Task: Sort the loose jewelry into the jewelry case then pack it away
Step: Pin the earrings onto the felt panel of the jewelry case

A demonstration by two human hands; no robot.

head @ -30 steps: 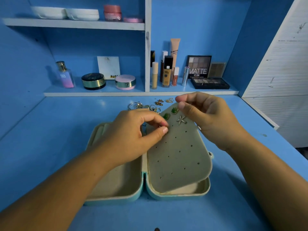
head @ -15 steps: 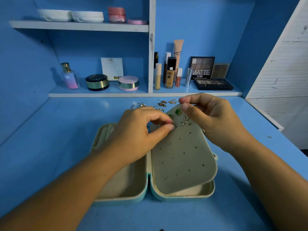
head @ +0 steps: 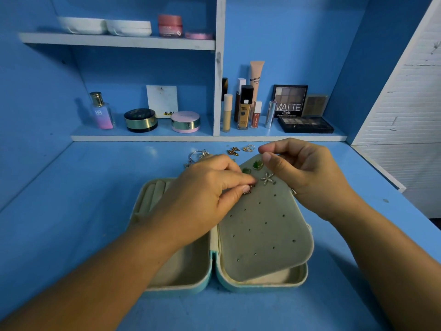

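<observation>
Teal hinged jewelry case with beige lining [head: 181, 281] lay open on the blue desk [head: 71, 211]. Its beige perforated earring panel [head: 262, 235] was tilted over the right half and bore green stone studs [head: 257, 164] and a silver star stud [head: 267, 179]. Left hand [head: 202, 197] pinched a small earring [head: 248, 189] against the panel between thumb and forefinger. Right hand [head: 303, 175] pinched the panel's top edge. Loose gold earrings [head: 238, 150] lay behind the case.

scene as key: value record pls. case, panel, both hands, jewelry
case: jewelry case open on desk
panel: earring panel tilted up over the right half
left: left hand pinches small earring at the panel
right: right hand pinches the panel's top edge
on panel: green earrings, starfish earring
loose: gold earrings behind case
</observation>
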